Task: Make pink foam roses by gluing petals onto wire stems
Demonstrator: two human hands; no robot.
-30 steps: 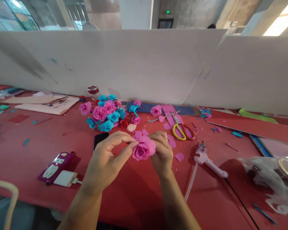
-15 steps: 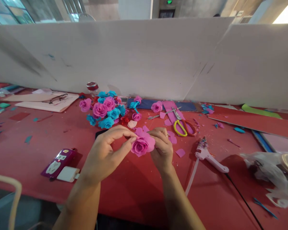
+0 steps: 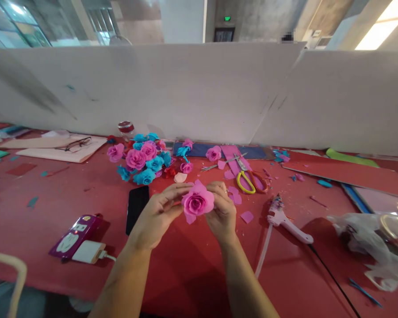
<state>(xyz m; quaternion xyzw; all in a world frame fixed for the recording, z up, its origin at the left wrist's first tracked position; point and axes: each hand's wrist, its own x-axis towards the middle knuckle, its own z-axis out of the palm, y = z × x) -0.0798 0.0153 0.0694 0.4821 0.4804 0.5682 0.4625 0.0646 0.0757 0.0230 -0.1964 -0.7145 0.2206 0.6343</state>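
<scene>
A pink paper rose is held up between my two hands, its spiral centre facing me. My left hand is closed at the left edge of the rose, thumb and fingertips partly hidden behind the petals. On the other side my right hand is closed behind the rose, fingers curled; the part it grips is hidden. Loose pink petals lie on the table just beyond my right hand. Behind the rose stands a bunch of pink, blue and red paper roses.
Scissors lie on a pink paper strip at the back. A glue gun with its cord rests at right, near a plastic bag. At left are a black phone, a purple power strip and a white charger.
The rose has turned to face me more squarely. My left hand has shifted from pinching an upper petal to the rose's left side, uncovering the phone. The view has tilted up slightly.
</scene>
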